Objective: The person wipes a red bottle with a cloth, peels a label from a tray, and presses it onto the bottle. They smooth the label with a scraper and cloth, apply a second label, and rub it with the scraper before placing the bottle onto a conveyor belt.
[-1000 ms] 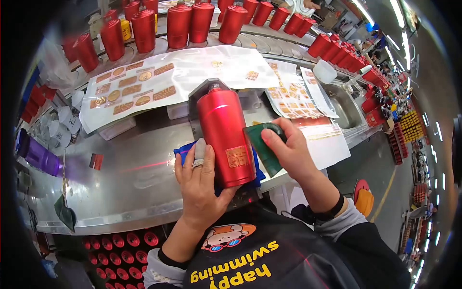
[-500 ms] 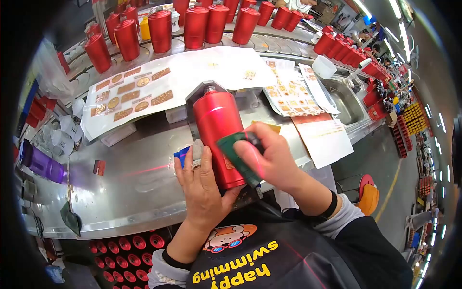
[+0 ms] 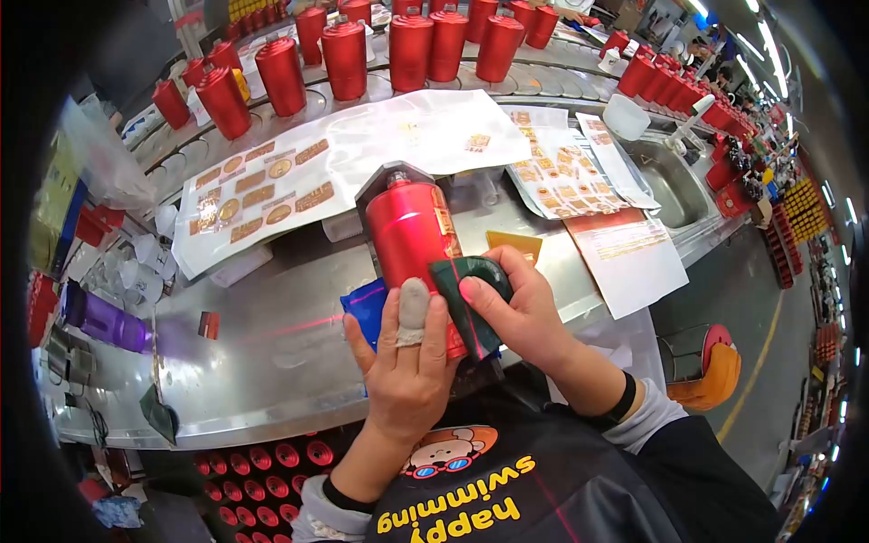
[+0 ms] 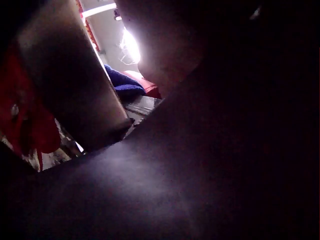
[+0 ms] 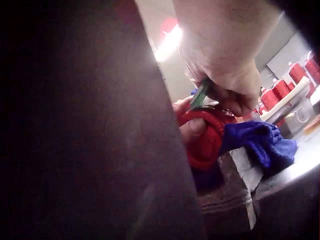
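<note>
In the head view a red bottle (image 3: 405, 237) lies on its side in a dark holder (image 3: 369, 194), gold print along its right side. My left hand (image 3: 409, 366) lies over its lower left part with fingers extended, a grey cover on one finger. My right hand (image 3: 527, 312) pinches a green scraper (image 3: 469, 303) whose edge touches the bottle beside the print. A blue cloth (image 3: 365, 310) sits under the bottle. From the right wrist, the bottle's round base (image 5: 204, 145) shows with a thumb on it, and the scraper (image 5: 200, 95) above. The left wrist view is mostly dark.
Printed sticker sheets (image 3: 348, 149) span the table behind the bottle, with another sheet (image 3: 561, 167) to the right. Red bottles (image 3: 410, 50) stand along the far conveyor. A sink (image 3: 672, 185) is at right, a purple bottle (image 3: 113, 321) at left, a yellow piece (image 3: 516, 242) near the right hand.
The bottle has turned so its gold print faces right. My left hand has moved right and further over the bottle. The scraper swung across the print, and now touches the bottle's right side.
</note>
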Motion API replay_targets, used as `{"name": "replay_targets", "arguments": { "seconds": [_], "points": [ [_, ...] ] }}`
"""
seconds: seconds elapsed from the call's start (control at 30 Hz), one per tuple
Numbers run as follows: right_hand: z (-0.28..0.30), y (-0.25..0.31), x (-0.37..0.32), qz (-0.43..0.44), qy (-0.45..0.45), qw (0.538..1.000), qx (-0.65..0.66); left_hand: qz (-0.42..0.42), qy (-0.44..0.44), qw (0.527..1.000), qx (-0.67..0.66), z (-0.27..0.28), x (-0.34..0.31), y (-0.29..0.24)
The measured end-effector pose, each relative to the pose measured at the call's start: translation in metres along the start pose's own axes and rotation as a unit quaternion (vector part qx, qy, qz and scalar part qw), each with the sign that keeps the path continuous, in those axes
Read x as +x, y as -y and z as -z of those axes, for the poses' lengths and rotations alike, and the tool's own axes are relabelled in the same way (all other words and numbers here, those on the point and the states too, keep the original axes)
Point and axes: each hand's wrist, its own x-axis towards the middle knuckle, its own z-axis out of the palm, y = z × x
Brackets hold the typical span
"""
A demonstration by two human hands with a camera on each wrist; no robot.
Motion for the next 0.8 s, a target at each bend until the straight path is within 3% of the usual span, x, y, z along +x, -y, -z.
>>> {"name": "replay_targets", "arguments": {
  "seconds": [0.13,0.4,0.57,0.67,0.8],
  "points": [
    [0.001,-0.003,-0.004,-0.006,-0.008,1.000,-0.025,0.036,-0.026,0.998,-0.035,-0.003,-0.009,0.005],
    [0.010,-0.011,-0.006,-0.052,0.027,0.997,0.054,0.100,0.009,0.986,-0.136,-0.005,-0.025,0.011],
    [0.011,-0.007,-0.002,-0.017,0.008,0.998,0.054,0.064,0.063,0.996,-0.023,0.015,-0.004,0.001],
    [0.001,0.000,0.003,0.058,0.005,0.998,-0.006,0.033,0.070,0.997,0.019,0.012,0.005,-0.002],
    [0.011,-0.019,-0.002,-0.041,-0.004,0.999,0.026,0.022,0.050,0.998,0.011,0.006,-0.003,0.007]
  ]
}}
